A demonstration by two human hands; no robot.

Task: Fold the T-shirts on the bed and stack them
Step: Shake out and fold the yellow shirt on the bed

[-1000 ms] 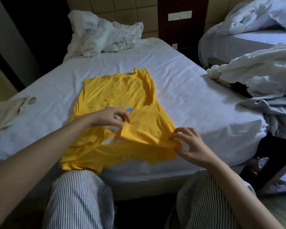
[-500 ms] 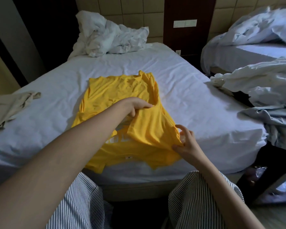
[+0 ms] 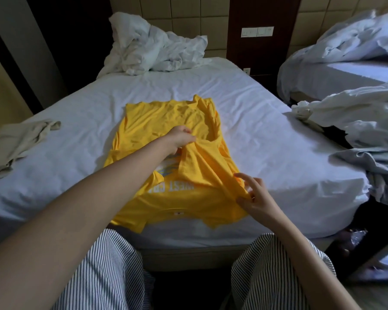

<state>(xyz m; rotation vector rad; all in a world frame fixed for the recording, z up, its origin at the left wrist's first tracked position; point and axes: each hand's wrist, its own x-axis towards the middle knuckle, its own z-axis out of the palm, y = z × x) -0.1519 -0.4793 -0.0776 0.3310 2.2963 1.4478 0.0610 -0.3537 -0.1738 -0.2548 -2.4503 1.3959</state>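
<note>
left hand (image 3: 181, 139) pinches fold of yellow T-shirt (image 3: 164, 117) | right hand (image 3: 254, 196) pinches its corner near front edge of bed (image 3: 278, 153) | risk: uneven pull likely skews fold

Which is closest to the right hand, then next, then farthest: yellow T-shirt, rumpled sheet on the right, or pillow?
1. yellow T-shirt, pinched by the right hand.
2. rumpled sheet, off to the right.
3. pillow, far end, left.
</note>
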